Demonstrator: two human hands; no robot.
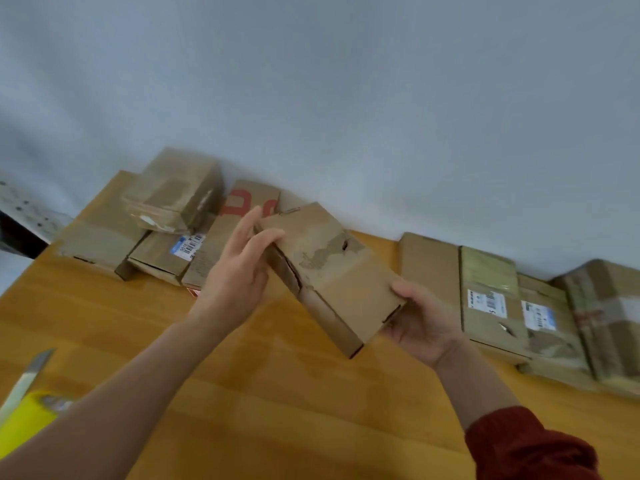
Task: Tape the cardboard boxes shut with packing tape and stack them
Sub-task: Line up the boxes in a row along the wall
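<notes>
A flat, oblong brown cardboard box (329,271) is held in the air over the middle of the orange wooden desk (284,393), tilted so that its far end is higher. Its top face is scuffed, with patches of torn paper skin and a dull strip of tape across it; the side flap gapes a little.

The left hand (235,268) pinches the far-left corner: the thumb lies across the top face, and the fingers, nearly straight and pressed together, reach up behind the end. The right hand (422,327) cups the near-right end from below, thumb hooked over the top edge; its fingers are hidden under the cardboard. A dark red knitted sleeve (526,445) covers that forearm.

At the far-left corner of the desk, against the pale wall, boxes are piled: a glossy taped box (173,199) on top and a box with a blue barcode label (166,254) below it. Along the far-right edge a row of flat boxes lies side by side, one with a white shipping label (488,299). At the near-left edge rests a yellow object (24,417), blurred.
</notes>
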